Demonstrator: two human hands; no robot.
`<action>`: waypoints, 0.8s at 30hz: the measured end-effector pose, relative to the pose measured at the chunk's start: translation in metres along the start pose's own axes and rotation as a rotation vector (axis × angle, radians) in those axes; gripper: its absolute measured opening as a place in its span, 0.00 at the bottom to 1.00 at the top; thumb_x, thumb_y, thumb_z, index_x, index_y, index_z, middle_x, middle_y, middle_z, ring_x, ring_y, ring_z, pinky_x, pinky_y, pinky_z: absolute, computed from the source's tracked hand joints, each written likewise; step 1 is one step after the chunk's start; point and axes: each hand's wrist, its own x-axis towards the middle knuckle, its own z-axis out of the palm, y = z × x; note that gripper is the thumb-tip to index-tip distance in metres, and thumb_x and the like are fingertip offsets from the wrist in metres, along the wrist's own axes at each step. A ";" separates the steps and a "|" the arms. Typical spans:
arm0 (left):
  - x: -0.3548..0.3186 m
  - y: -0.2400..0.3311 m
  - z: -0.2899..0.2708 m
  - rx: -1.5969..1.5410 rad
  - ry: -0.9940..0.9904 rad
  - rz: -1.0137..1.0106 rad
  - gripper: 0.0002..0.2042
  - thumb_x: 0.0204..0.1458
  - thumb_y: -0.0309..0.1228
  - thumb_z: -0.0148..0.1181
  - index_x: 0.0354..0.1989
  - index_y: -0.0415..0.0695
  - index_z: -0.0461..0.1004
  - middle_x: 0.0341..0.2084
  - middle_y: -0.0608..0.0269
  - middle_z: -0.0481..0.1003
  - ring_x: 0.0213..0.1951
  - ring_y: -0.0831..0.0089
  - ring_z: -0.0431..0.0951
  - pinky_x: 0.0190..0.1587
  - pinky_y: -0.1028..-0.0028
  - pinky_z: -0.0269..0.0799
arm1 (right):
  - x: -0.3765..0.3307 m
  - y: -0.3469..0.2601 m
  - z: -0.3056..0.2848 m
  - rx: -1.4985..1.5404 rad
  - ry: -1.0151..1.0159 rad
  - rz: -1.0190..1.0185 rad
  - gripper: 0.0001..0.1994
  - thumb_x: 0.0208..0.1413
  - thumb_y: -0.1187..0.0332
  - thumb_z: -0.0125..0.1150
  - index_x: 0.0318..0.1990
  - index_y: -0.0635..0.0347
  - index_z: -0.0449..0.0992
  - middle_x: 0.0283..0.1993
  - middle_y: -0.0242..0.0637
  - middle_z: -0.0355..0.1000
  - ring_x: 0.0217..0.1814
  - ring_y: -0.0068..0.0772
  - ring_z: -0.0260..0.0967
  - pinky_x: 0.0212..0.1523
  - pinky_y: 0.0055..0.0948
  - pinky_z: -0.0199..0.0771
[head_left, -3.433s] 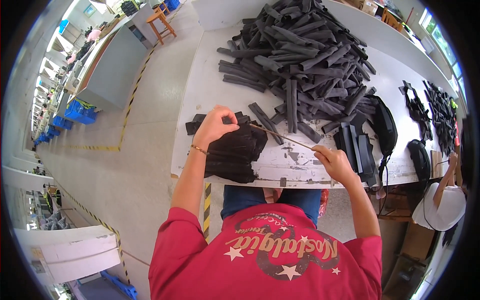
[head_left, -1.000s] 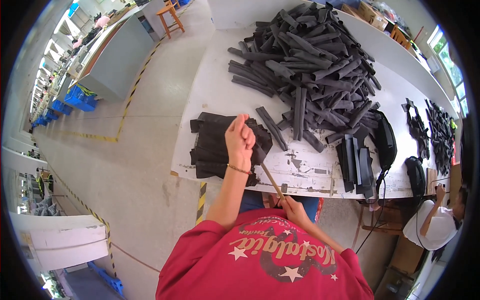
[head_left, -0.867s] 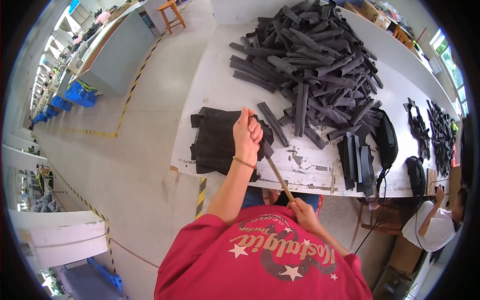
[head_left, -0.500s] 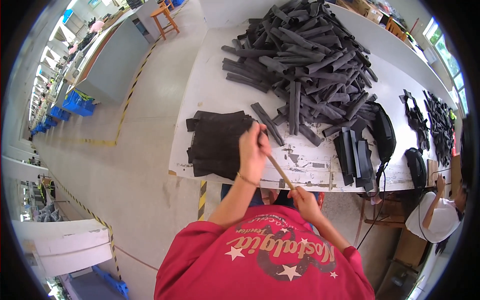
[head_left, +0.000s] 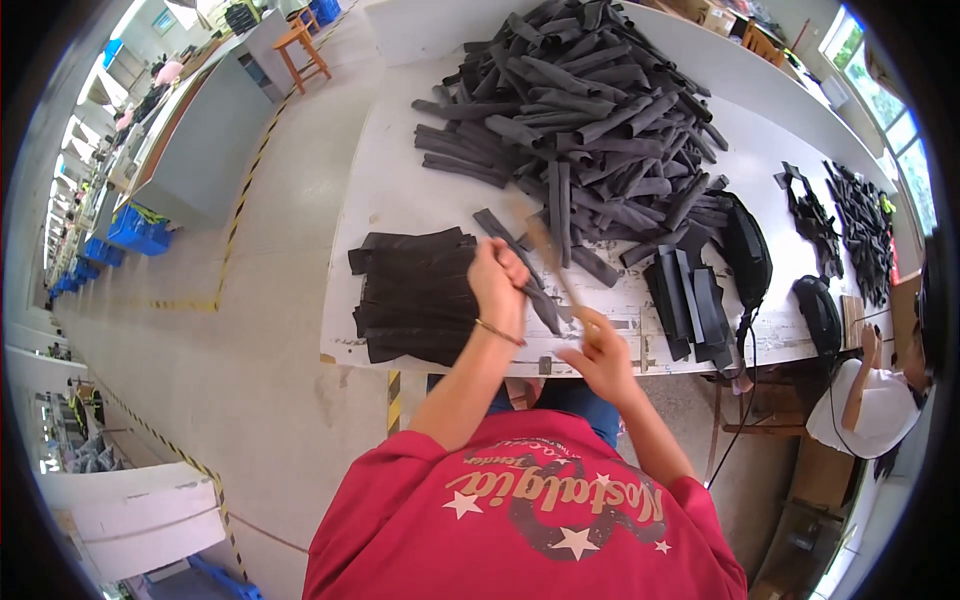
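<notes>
My left hand (head_left: 498, 283) is closed in a fist beside the neat stack of black fabric pieces (head_left: 415, 290). A short dark fabric strip (head_left: 543, 308) hangs from its right side, apparently gripped in the fingers. My right hand (head_left: 602, 358), nearer the table's front edge, holds a thin wooden stick (head_left: 568, 285). The stick slants up and away to the left, its far end blurred by motion and bare of cloth. Just beyond my left hand, a loose dark fabric strip (head_left: 491, 222) lies on the white table. What is inside my left fist is hidden.
A large heap of dark rolled fabric tubes (head_left: 590, 110) covers the table's far middle. To the right lie flat dark pieces (head_left: 690, 305), a black padded bag-like piece (head_left: 745, 255) and more black parts (head_left: 865, 235). A person in white (head_left: 860, 405) sits at far right.
The stick's far end has come away from my left hand and swung upward. A dark strip now shows at my left fist. The whole view has shifted slightly.
</notes>
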 end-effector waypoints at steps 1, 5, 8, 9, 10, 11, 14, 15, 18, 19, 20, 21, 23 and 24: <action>-0.011 -0.016 0.002 0.070 0.013 -0.069 0.10 0.58 0.35 0.47 0.26 0.47 0.63 0.10 0.75 0.52 0.10 0.82 0.51 0.13 0.79 0.47 | 0.015 0.007 0.013 0.001 0.008 -0.001 0.18 0.48 0.73 0.68 0.46 0.60 0.70 0.19 0.21 0.56 0.22 0.13 0.52 0.21 0.20 0.52; 0.002 0.006 -0.010 0.153 -0.015 -0.043 0.11 0.60 0.36 0.47 0.28 0.45 0.64 0.10 0.74 0.53 0.10 0.81 0.52 0.12 0.78 0.47 | 0.018 -0.011 0.026 0.327 -0.120 -0.108 0.09 0.48 0.75 0.66 0.37 0.62 0.76 0.19 0.20 0.60 0.20 0.13 0.53 0.21 0.19 0.53; 0.032 0.059 -0.016 0.092 0.038 0.269 0.12 0.60 0.37 0.46 0.31 0.41 0.66 0.10 0.72 0.56 0.09 0.83 0.51 0.12 0.79 0.48 | -0.002 -0.023 0.004 0.631 -0.274 0.105 0.05 0.49 0.75 0.64 0.32 0.66 0.75 0.21 0.27 0.66 0.19 0.15 0.57 0.18 0.18 0.54; 0.024 0.071 -0.016 0.134 -0.151 0.290 0.11 0.58 0.35 0.49 0.37 0.38 0.68 0.15 0.70 0.64 0.14 0.81 0.62 0.17 0.81 0.59 | 0.001 -0.024 -0.004 0.625 -0.158 0.126 0.05 0.50 0.74 0.63 0.31 0.66 0.74 0.19 0.26 0.64 0.17 0.15 0.55 0.17 0.18 0.52; 0.007 0.064 -0.001 0.137 -0.156 0.275 0.11 0.58 0.35 0.49 0.37 0.38 0.68 0.15 0.70 0.64 0.14 0.81 0.62 0.17 0.81 0.59 | 0.005 -0.025 -0.008 0.618 -0.042 0.146 0.05 0.50 0.73 0.63 0.29 0.65 0.74 0.18 0.26 0.63 0.16 0.15 0.54 0.16 0.18 0.50; -0.016 0.051 0.017 0.402 -0.345 0.343 0.11 0.58 0.34 0.50 0.41 0.38 0.68 0.20 0.68 0.68 0.20 0.79 0.67 0.23 0.81 0.63 | 0.015 -0.028 -0.009 0.615 -0.007 0.131 0.07 0.51 0.72 0.64 0.27 0.63 0.72 0.16 0.23 0.60 0.16 0.13 0.52 0.15 0.18 0.46; -0.061 0.013 0.005 0.805 -0.951 0.017 0.15 0.55 0.31 0.55 0.49 0.39 0.67 0.34 0.66 0.75 0.39 0.77 0.73 0.39 0.80 0.68 | 0.036 -0.039 -0.006 0.436 0.152 0.082 0.09 0.54 0.67 0.63 0.27 0.60 0.72 0.19 0.18 0.61 0.20 0.09 0.52 0.19 0.16 0.48; -0.063 -0.003 -0.014 1.182 -1.041 0.181 0.12 0.56 0.32 0.55 0.45 0.40 0.68 0.28 0.66 0.74 0.30 0.78 0.73 0.33 0.80 0.68 | 0.042 -0.038 -0.005 0.357 0.209 0.064 0.09 0.55 0.67 0.63 0.27 0.61 0.72 0.19 0.18 0.61 0.20 0.09 0.51 0.19 0.16 0.49; -0.100 -0.035 -0.037 0.802 -0.787 -0.457 0.16 0.64 0.37 0.41 0.30 0.38 0.67 0.14 0.71 0.61 0.16 0.84 0.61 0.22 0.78 0.64 | 0.062 -0.051 -0.015 0.166 0.369 -0.019 0.11 0.54 0.67 0.63 0.25 0.63 0.70 0.20 0.17 0.57 0.23 0.11 0.50 0.20 0.18 0.48; -0.107 -0.034 -0.040 0.811 -0.784 -0.475 0.16 0.64 0.37 0.41 0.30 0.39 0.67 0.14 0.72 0.60 0.16 0.84 0.61 0.22 0.79 0.63 | 0.074 -0.050 -0.022 0.136 0.393 -0.049 0.13 0.55 0.66 0.63 0.24 0.63 0.70 0.19 0.17 0.56 0.23 0.11 0.50 0.20 0.18 0.48; -0.114 -0.032 -0.042 0.819 -0.778 -0.491 0.16 0.64 0.36 0.40 0.29 0.39 0.67 0.13 0.72 0.59 0.16 0.84 0.61 0.21 0.79 0.62 | 0.090 -0.055 -0.028 0.085 0.488 -0.156 0.14 0.56 0.64 0.62 0.22 0.62 0.70 0.18 0.19 0.56 0.21 0.11 0.50 0.19 0.18 0.48; -0.117 -0.028 -0.048 0.820 -0.760 -0.482 0.16 0.64 0.36 0.40 0.29 0.39 0.67 0.13 0.72 0.59 0.16 0.84 0.61 0.21 0.79 0.62 | 0.109 -0.071 -0.038 0.152 0.542 -0.130 0.14 0.57 0.63 0.60 0.23 0.60 0.70 0.17 0.21 0.57 0.18 0.12 0.52 0.17 0.18 0.50; -0.119 -0.020 -0.058 1.079 -0.865 -0.358 0.15 0.64 0.36 0.39 0.31 0.40 0.68 0.15 0.71 0.63 0.17 0.83 0.63 0.22 0.80 0.63 | 0.154 -0.112 -0.065 0.501 0.551 -0.170 0.12 0.57 0.62 0.59 0.26 0.56 0.67 0.15 0.22 0.57 0.14 0.15 0.53 0.15 0.18 0.50; -0.116 -0.011 -0.054 1.165 -0.812 -0.272 0.15 0.64 0.36 0.40 0.32 0.40 0.69 0.16 0.69 0.66 0.18 0.82 0.65 0.23 0.79 0.64 | 0.177 -0.126 -0.081 0.613 0.485 -0.318 0.14 0.60 0.63 0.57 0.23 0.52 0.64 0.15 0.20 0.51 0.13 0.13 0.46 0.14 0.18 0.44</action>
